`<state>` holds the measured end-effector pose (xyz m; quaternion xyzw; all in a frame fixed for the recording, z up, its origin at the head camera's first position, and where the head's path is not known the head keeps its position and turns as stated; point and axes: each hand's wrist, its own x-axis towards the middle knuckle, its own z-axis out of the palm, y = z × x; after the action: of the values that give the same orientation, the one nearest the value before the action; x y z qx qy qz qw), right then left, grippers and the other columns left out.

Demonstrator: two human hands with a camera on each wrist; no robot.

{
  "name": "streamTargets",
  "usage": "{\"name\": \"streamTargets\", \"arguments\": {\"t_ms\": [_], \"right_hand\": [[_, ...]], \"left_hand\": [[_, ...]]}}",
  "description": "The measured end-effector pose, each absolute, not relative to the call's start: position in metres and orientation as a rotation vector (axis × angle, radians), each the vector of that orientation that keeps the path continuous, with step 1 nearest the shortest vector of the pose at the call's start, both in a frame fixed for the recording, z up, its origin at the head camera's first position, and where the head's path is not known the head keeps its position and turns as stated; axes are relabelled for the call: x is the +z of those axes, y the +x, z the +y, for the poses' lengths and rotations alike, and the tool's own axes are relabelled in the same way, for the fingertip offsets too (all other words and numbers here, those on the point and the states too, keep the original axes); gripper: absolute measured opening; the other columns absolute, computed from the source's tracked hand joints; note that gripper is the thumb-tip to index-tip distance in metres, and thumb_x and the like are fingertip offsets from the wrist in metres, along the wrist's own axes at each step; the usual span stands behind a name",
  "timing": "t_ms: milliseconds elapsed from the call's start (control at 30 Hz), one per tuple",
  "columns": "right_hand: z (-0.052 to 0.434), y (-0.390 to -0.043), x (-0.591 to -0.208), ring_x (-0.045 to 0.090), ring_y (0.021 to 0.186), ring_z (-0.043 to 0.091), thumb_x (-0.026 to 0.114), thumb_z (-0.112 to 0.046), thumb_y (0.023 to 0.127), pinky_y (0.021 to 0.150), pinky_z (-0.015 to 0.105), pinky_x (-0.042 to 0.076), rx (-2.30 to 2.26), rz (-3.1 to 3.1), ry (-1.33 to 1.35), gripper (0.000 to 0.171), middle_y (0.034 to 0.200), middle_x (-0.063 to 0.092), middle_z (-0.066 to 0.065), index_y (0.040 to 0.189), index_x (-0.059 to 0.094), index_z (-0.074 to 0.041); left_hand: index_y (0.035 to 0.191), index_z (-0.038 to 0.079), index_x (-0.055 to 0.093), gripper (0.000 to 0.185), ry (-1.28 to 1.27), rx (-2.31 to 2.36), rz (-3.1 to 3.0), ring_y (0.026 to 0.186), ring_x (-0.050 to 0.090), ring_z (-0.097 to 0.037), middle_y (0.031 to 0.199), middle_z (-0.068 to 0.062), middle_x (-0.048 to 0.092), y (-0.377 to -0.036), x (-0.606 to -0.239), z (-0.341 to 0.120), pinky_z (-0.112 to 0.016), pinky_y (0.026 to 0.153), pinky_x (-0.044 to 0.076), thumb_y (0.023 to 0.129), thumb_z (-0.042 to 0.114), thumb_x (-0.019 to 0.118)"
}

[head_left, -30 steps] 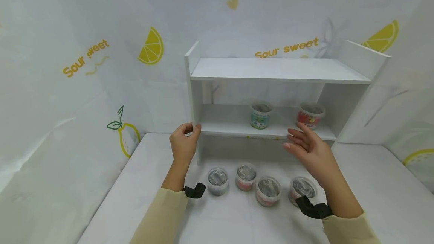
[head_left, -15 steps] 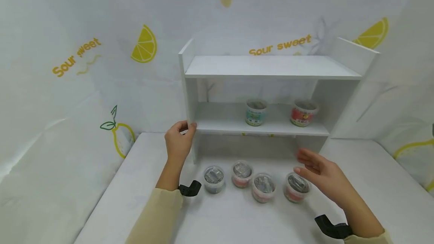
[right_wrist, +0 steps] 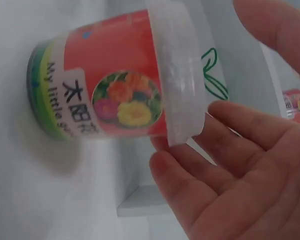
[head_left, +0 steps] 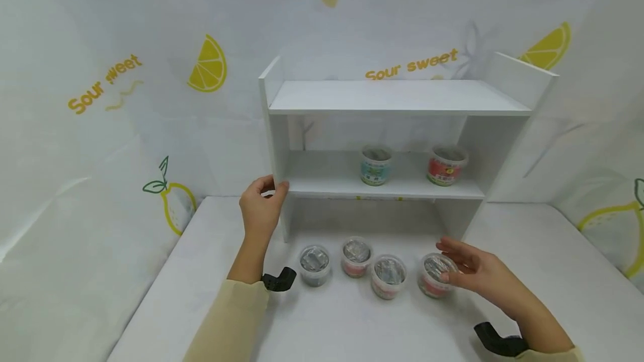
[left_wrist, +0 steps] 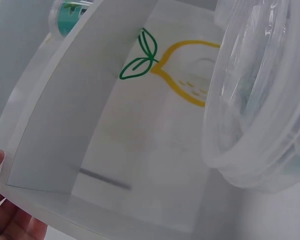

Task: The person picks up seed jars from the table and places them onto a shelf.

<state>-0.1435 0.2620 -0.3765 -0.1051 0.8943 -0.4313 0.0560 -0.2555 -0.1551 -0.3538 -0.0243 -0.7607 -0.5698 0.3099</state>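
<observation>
Red-labelled tub (head_left: pixel 435 276), round clear plastic with a see-through lid, stands at the right end of a row of four tubs on the white counter (head_left: pixel 528 256), in front of the white board shelf (head_left: pixel 397 99). Open counter lies to its right. The right hand (head_left: pixel 475 270) reaches its rim with straight, spread fingers (right_wrist: pixel 190 185), the grip apart. The left hand (head_left: pixel 260 211) pinches the shelf's left side panel edge.

A small red-labelled tub (head_left: pixel 435 275) with a clear lid stands upright on the white table, rightmost in a row of four. Its label shows flowers. The white shelf unit (head_left: pixel 275 127) stands upright just behind the row.
</observation>
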Motion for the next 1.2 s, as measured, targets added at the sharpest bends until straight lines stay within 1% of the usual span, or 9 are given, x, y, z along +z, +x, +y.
{"name": "streamTargets", "arguments": {"t_ms": [133,267,367,433,600,800,967,1133,1200], "right_hand": [[0.265,-0.146,-0.383,0.049,0.131,0.036,0.076,-0.029,0.086,0.086,0.017,0.047,-1.259,2.657,-0.290,0.081,0.148,0.047,0.019,0.150,0.036,-0.003],[0.266,-0.149,-0.391,0.054,0.121,0.022,0.080,-0.029,0.081,0.083,0.023,0.050,-1.262,2.606,-0.253,0.085,0.146,0.047,0.022,0.150,0.037,-0.005],[0.267,-0.151,-0.396,0.054,0.112,0.006,0.081,-0.026,0.080,0.082,0.019,0.049,-1.323,2.561,-0.247,0.085,0.146,0.047,0.023,0.150,0.037,-0.004],[0.269,-0.152,-0.399,0.053,0.109,-0.001,0.080,-0.023,0.081,0.082,0.017,0.048,-1.379,2.529,-0.261,0.084,0.146,0.045,0.025,0.150,0.037,-0.002],[0.274,-0.152,-0.407,0.055,0.106,-0.002,0.076,-0.015,0.084,0.083,0.017,0.049,-1.513,2.435,-0.314,0.081,0.145,0.043,0.028,0.150,0.033,0.003],[0.277,-0.152,-0.414,0.056,0.110,-0.002,0.073,-0.011,0.086,0.085,0.017,0.049,-1.575,2.361,-0.347,0.081,0.147,0.040,0.030,0.152,0.028,0.003],[0.278,-0.153,-0.417,0.059,0.109,0.003,0.073,-0.008,0.085,0.086,0.020,0.051,-1.608,2.320,-0.361,0.081,0.141,0.049,0.020,0.152,0.027,0.005],[0.278,-0.154,-0.419,0.059,0.109,0.002,0.071,-0.006,0.086,0.086,0.020,0.052,-1.636,2.302,-0.399,0.080,0.138,0.052,0.014,0.151,0.026,0.008],[0.279,-0.155,-0.420,0.059,0.109,0.002,0.071,-0.005,0.086,0.086,0.020,0.052,-1.648,2.290,-0.411,0.080,0.136,0.054,0.008,0.151,0.025,0.008]], "left_hand": [[0.107,0.003,0.072,0.028,-0.061,-1.484,-1.995,0.091,0.068,-0.020,0.097,-0.010,0.071,-0.258,-0.354,-0.153,-0.028,0.073,0.057,0.086,0.021,0.072],[0.107,0.002,0.071,0.026,-0.052,-1.484,-1.988,0.090,0.068,-0.020,0.096,-0.011,0.070,-0.258,-0.354,-0.153,-0.026,0.074,0.056,0.087,0.017,0.071],[0.106,0.001,0.071,0.024,-0.052,-1.500,-1.979,0.089,0.067,-0.020,0.095,-0.012,0.070,-0.257,-0.354,-0.153,-0.021,0.073,0.055,0.087,0.014,0.070],[0.106,0.000,0.071,0.023,-0.056,-1.517,-1.967,0.089,0.067,-0.020,0.095,-0.012,0.070,-0.256,-0.353,-0.153,-0.018,0.072,0.054,0.087,0.013,0.069],[0.105,-0.001,0.070,0.021,-0.077,-1.530,-1.955,0.090,0.066,-0.020,0.095,-0.013,0.069,-0.257,-0.353,-0.152,-0.018,0.072,0.054,0.087,0.011,0.069],[0.105,0.001,0.070,0.024,-0.071,-1.505,-1.979,0.091,0.067,-0.020,0.095,-0.011,0.070,-0.258,-0.355,-0.151,-0.021,0.074,0.055,0.087,0.018,0.071],[0.104,0.001,0.070,0.024,-0.072,-1.488,-1.990,0.091,0.066,-0.020,0.094,-0.011,0.069,-0.258,-0.355,-0.152,-0.023,0.074,0.056,0.088,0.019,0.071],[0.103,0.002,0.070,0.022,-0.087,-1.487,-1.989,0.090,0.066,-0.019,0.093,-0.010,0.069,-0.259,-0.356,-0.152,-0.021,0.073,0.055,0.089,0.018,0.070],[0.103,0.002,0.070,0.021,-0.088,-1.486,-1.987,0.090,0.066,-0.020,0.093,-0.010,0.069,-0.259,-0.356,-0.152,-0.020,0.073,0.055,0.089,0.018,0.070]]}}
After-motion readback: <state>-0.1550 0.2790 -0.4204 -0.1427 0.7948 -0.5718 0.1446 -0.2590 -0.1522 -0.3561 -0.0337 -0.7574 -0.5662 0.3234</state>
